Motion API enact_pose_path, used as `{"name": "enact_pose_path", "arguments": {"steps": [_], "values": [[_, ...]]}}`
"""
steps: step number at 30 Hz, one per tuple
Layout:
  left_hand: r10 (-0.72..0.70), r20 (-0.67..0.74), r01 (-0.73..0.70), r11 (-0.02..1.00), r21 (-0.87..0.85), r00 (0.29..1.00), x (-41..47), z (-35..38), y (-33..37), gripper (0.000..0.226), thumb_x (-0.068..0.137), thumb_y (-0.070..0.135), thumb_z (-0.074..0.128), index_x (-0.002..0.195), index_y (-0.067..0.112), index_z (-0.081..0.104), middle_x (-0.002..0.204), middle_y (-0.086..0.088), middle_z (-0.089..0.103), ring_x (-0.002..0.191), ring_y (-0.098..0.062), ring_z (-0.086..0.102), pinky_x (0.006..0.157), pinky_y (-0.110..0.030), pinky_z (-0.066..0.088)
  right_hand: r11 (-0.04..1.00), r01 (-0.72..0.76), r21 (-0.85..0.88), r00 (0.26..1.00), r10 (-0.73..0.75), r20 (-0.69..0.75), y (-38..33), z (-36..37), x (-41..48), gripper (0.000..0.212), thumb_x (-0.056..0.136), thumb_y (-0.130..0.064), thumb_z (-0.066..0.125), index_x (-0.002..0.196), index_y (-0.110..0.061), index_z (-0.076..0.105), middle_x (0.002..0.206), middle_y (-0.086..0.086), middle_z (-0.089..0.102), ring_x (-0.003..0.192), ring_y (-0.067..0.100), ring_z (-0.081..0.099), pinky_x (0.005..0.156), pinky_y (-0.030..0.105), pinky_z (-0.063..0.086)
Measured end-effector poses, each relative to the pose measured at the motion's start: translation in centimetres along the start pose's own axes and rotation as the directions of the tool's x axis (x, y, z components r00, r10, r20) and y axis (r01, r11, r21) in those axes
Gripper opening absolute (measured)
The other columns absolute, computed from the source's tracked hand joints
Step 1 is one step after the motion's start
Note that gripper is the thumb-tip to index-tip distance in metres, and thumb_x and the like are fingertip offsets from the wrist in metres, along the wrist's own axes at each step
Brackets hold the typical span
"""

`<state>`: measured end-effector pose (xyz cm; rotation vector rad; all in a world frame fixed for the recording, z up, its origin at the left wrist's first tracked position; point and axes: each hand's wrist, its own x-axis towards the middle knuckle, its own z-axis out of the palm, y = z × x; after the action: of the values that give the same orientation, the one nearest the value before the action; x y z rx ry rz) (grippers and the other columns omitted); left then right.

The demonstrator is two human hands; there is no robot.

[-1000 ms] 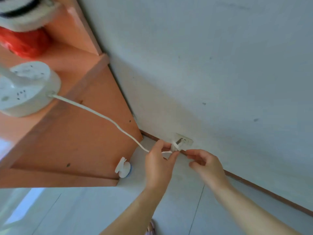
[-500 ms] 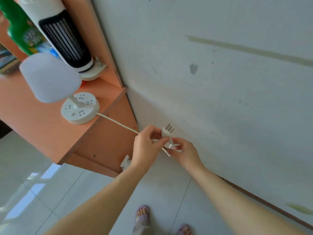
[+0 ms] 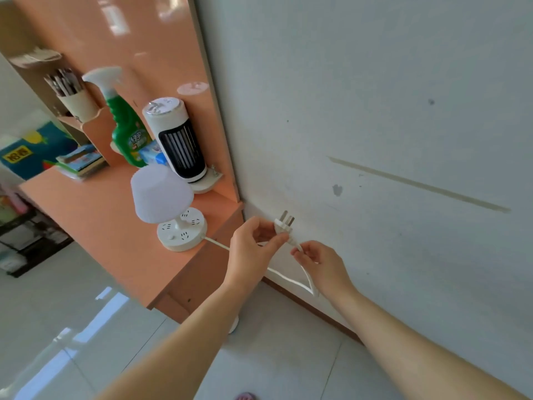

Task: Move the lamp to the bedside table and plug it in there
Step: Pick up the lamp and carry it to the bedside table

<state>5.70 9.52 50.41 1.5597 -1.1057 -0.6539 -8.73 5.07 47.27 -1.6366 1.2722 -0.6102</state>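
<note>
The plug (image 3: 283, 225) is pinched in the grip of the left hand (image 3: 253, 249), closed around its white body, with the prongs pointing up and clear of the wall (image 3: 375, 111). The cord (image 3: 291, 280) just below the plug is nipped between the fingertips of the right hand (image 3: 323, 265), whose grip is likewise closed on it. From there the cord is seen to loop down and run back behind the left hand to the lamp (image 3: 170, 209). The lamp is left standing on the orange counter (image 3: 95, 215), near its corner, its round base fitted with sockets. Behind it a white tower appliance (image 3: 177, 140) and a green spray bottle (image 3: 127, 131) are set upright. Part of the cord is hidden by the left hand. The far left is blurred and hard to make out.
</note>
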Motion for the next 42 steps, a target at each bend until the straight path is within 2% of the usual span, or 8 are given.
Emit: {"name": "enact_pose_path", "arguments": {"steps": [10,13,16,21,25,29,36,42], "values": [[-0.044,-0.201,0.014,0.989,-0.149,0.979,3.6,-7.4,1.7,0.015,0.077,0.026,0.075,0.079,0.013,0.067,0.074,0.002,0.073,0.071,-0.009,0.070,0.064,-0.017,0.053,0.981,0.188,0.055,0.981,-0.186,-0.047,-8.8,4.1,1.6,0.020,0.093,-0.028,0.049,0.087,-0.018,0.065,0.075,0.004,0.066,0.069,0.013,0.062,0.068,0.030,0.049],[-0.082,-0.234,0.045,0.987,-0.157,0.969,5.2,-10.3,1.7,0.014,0.079,0.026,0.074,0.076,0.015,0.066,0.075,-0.007,0.073,0.072,-0.016,0.069,0.064,-0.024,0.054,0.971,0.231,0.057,0.973,-0.229,-0.036,-11.4,6.4,2.7,0.021,0.094,-0.025,0.046,0.094,-0.021,0.066,0.067,-0.014,0.056,0.061,-0.005,0.052,0.057,0.011,0.040],[-0.066,-0.233,0.033,0.989,-0.142,0.970,6.9,-13.4,1.7,0.014,0.079,0.024,0.073,0.073,0.017,0.064,0.074,-0.009,0.073,0.068,-0.013,0.068,0.059,-0.020,0.050,0.969,0.230,0.090,0.973,-0.230,-0.008,-13.7,8.7,3.9,0.021,0.095,-0.025,0.045,0.101,-0.023,0.065,0.071,-0.021,0.055,0.065,-0.009,0.051,0.060,0.007,0.038],[-0.108,-0.223,0.072,0.984,-0.162,0.969,8.9,-18.7,0.6,0.014,0.079,0.021,0.074,0.074,0.011,0.065,0.077,-0.016,0.073,0.070,-0.016,0.067,0.061,-0.026,0.050,0.981,0.163,0.106,0.984,-0.169,0.056,-16.4,11.5,6.0,0.009,0.089,-0.032,0.057,0.091,-0.027,0.064,0.072,-0.015,0.060,0.067,0.003,0.055,0.064,0.016,0.040],[-0.145,-0.239,0.096,0.974,-0.206,0.960,9.9,-22.2,-0.9,0.012,0.080,0.021,0.073,0.074,0.015,0.065,0.072,-0.006,0.074,0.064,-0.005,0.067,0.052,-0.013,0.048,0.995,0.103,-0.014,0.991,-0.102,0.089,-17.6,13.6,7.2,0.016,0.087,-0.036,0.058,0.076,-0.028,0.066,0.062,-0.015,0.058,0.057,-0.001,0.050,0.059,0.019,0.036],[-0.187,-0.262,0.145,0.974,-0.174,0.947,11.1,-24.4,-2.4,0.013,0.077,0.027,0.075,0.075,0.015,0.069,0.067,0.001,0.068,0.055,0.001,0.057,0.054,-0.017,0.043,0.997,0.069,-0.040,0.994,-0.065,0.089,-18.5,16.1,8.5,0.012,0.087,-0.026,0.060,0.077,-0.029,0.064,0.068,-0.019,0.060,0.063,-0.003,0.052,0.057,0.015,0.035],[-0.357,-0.170,0.323,0.925,-0.199,0.918,14.1,-26.9,-4.6,0.020,0.074,0.030,0.076,0.071,0.012,0.069,0.064,0.003,0.056,0.066,-0.013,0.049,0.060,-0.026,0.037,0.993,-0.023,-0.120,0.999,0.028,0.039,-19.6,18.8,10.5,0.018,0.088,-0.021,0.056,0.071,-0.028,0.054,0.070,-0.014,0.057,0.070,0.009,0.053,0.055,0.017,0.035],[-0.394,-0.054,0.373,0.898,-0.234,0.917,15.9,-26.9,-6.9,0.026,0.080,0.032,0.070,0.086,0.007,0.071,0.099,-0.018,0.066,0.087,-0.020,0.053,0.067,-0.027,0.039,0.988,-0.140,-0.072,0.988,0.144,0.050,-20.0,20.6,12.1,0.026,0.073,-0.001,0.046,0.067,-0.026,0.052,0.067,-0.003,0.052,0.060,0.013,0.047,0.054,0.024,0.034]]}}
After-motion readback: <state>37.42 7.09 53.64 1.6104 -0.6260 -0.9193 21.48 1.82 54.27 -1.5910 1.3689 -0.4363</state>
